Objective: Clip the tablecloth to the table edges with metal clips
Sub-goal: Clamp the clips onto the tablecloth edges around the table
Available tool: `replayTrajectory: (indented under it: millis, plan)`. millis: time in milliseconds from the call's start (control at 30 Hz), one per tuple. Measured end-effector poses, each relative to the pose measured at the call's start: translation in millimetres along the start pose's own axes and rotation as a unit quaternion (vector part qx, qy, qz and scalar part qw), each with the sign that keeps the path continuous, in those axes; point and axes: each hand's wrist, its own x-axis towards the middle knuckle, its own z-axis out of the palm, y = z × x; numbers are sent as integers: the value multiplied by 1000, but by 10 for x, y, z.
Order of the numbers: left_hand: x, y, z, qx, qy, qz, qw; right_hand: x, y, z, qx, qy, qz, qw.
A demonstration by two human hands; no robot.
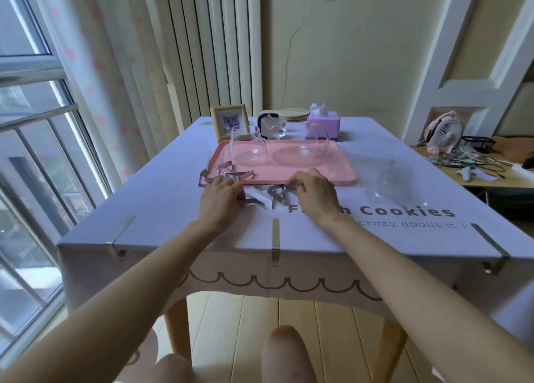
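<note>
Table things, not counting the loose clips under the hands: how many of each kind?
Clips on the near edge: 3
Tray: 1
Glass vessels on the tray: 2
Picture frame: 1
Tissue box: 1
Clear bag: 1
Total: 9
The items behind the glasses are too blocked to count.

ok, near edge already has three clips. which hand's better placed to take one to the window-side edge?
Left, probably. The left hand rests on the loose clips nearest the window-side edge; the right hand would have to cross over.
</note>
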Motion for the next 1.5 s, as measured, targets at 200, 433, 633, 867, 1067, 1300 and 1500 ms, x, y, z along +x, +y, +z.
replayTrajectory:
  millis: [200,433,633,867,1067,1300,1500]
  plan:
    - [-85,-237,-104,-33,62,25,997,6,-227,86,-26,-106,67,992]
    - [-82,-336,-308,-143,47,-42,988,16,-273,35,-23,-20,65,997]
    - [-77,-291,-355,-228,21,-69,971,-5,-332,147,-26,-63,73,995]
    - [-23,-337,-446,-278,-46,-120,952,-5,-392,-42,-71,-31,89,993]
    - [33,-397,-601,-335,-32,-131,933,117,-992,-30,-73,45,-50,995]
    - [154,-1105,-756,-287,-22,-185,940,406,-1560,506,-59,3,-171,984]
    - [597,-1847,-700,-151,-52,-211,964,1032,-2013,1065,-66,-29,-180,981]
